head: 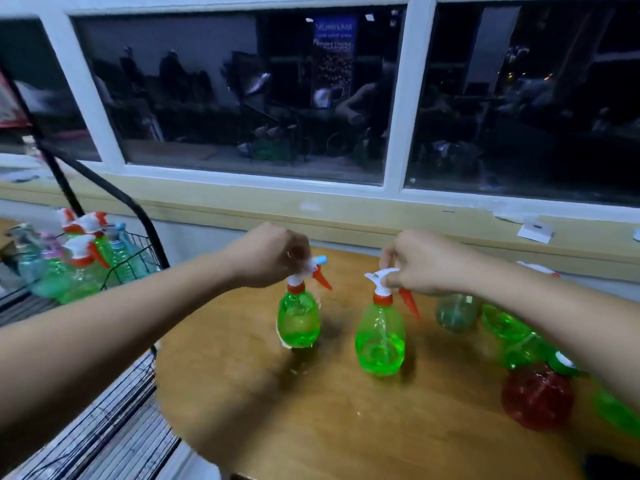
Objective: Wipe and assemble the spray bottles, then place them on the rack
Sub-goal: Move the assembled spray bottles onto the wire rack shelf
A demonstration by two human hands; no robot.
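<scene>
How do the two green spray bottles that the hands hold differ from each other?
The left bottle stands farther back on the table than the right bottle. The left bottle's nozzle tip is blue; the right bottle's head looks all white. The left hand covers its sprayer from above; the right hand pinches its sprayer. Both stand upright, with orange triggers and collars.

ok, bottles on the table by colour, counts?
Upright green bottles: 2
Part-hidden green bottles, behind the right arm: at least 2
Teal bottle: 1
Red bottle: 1
Total: at least 6
</scene>
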